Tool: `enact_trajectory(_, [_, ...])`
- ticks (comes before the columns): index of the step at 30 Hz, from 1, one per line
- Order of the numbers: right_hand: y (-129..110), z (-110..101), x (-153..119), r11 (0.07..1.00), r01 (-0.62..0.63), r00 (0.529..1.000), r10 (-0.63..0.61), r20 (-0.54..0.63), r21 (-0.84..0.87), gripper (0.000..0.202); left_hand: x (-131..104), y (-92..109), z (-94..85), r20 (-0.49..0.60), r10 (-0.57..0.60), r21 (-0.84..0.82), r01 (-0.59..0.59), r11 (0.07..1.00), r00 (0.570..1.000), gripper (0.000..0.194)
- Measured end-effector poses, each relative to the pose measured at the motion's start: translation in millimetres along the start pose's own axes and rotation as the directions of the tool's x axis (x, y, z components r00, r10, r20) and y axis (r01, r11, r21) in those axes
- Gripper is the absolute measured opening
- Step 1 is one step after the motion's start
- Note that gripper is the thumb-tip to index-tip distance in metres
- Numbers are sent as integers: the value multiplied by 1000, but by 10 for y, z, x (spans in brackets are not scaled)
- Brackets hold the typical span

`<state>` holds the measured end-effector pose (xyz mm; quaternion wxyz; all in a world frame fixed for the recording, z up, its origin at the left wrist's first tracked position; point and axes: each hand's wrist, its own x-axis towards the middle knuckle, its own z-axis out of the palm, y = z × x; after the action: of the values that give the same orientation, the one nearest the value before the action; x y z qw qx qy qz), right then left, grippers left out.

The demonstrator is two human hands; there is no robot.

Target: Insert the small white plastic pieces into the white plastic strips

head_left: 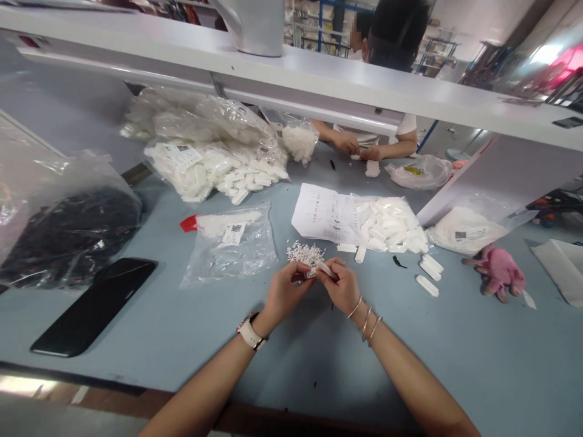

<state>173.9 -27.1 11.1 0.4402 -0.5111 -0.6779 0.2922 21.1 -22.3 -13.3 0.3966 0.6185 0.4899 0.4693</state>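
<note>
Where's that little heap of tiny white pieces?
In the head view, the heap of tiny white pieces lies near the centre, between the left hand and the printed sheet.

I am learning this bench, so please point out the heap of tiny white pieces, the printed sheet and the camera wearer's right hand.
Heap of tiny white pieces [303, 250]: head view, middle of the heap.
Printed sheet [324, 212]: head view, its printed face.
Right hand [344, 287]: head view, middle of the hand.

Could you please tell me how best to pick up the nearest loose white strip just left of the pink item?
I would pinch the nearest white strip mid-length across its long edges, coming from above on the near side: it lies flat and narrow, with other strips just beyond.
</note>
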Motion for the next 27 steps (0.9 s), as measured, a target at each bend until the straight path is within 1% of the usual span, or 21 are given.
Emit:
enact_trajectory(8, [0, -12, -18, 983, 91, 996, -88, 26, -162, 17, -7, 45, 9, -2, 8, 13, -8, 1000, 1000, 16])
enact_trajectory(12, [-6, -17, -25, 967, 95, 995, -88, 43, -236, 16, -7, 49, 7, -10, -6, 19, 6, 1000, 1000, 15])
enact_trajectory(15, [0, -30, -28, 953, 92, 994, -73, 78, -287, 15, -7, 57, 7, -12, -33, 26, 33, 999, 999, 15])
enact_trajectory(23, [-5, -91, -15, 940, 158, 978, -107, 176, -302, 21, -16, 63, 15, 13, -55, 32, 54, 998, 998, 18])
enact_trajectory(27, [-12, -107, -17, 934, 173, 973, -114, 200, -314, 23, -9, 86, 13, 11, -68, 5, 68, 998, 998, 17])
